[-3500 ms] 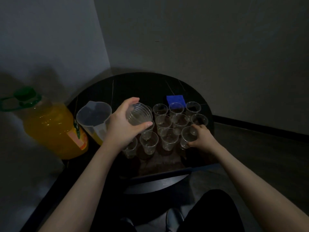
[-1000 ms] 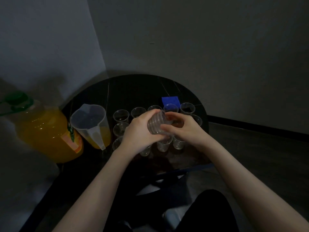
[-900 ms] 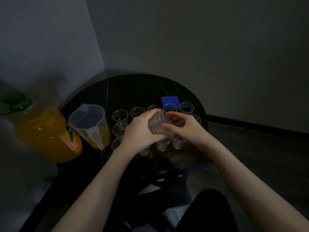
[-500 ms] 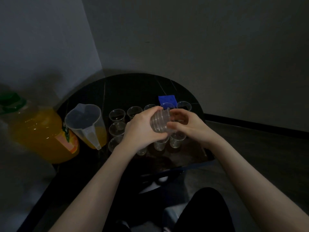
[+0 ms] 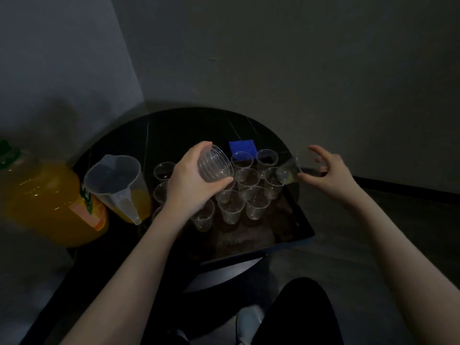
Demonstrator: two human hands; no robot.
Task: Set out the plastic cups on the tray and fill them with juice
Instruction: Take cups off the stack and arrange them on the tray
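Note:
My left hand (image 5: 189,180) grips a stack of clear plastic cups (image 5: 215,164) held on its side above the dark tray (image 5: 302,220). My right hand (image 5: 328,170) pinches a single clear cup (image 5: 288,171), tilted, over the tray's right edge. Several empty clear cups (image 5: 232,204) stand upright in rows on the tray; some are hidden behind my left hand. A translucent pitcher (image 5: 117,183) holding some orange juice stands left of the tray. A large orange juice bottle (image 5: 47,200) with a green cap is at the far left.
The tray sits on a round black table (image 5: 174,128) set in a wall corner. A blue square object (image 5: 242,146) lies behind the cups. My dark trouser leg (image 5: 303,312) is below the table's front edge.
My right hand has pulled one cup off the stack and moved it right, away from my left hand. The stack stays in my left hand.

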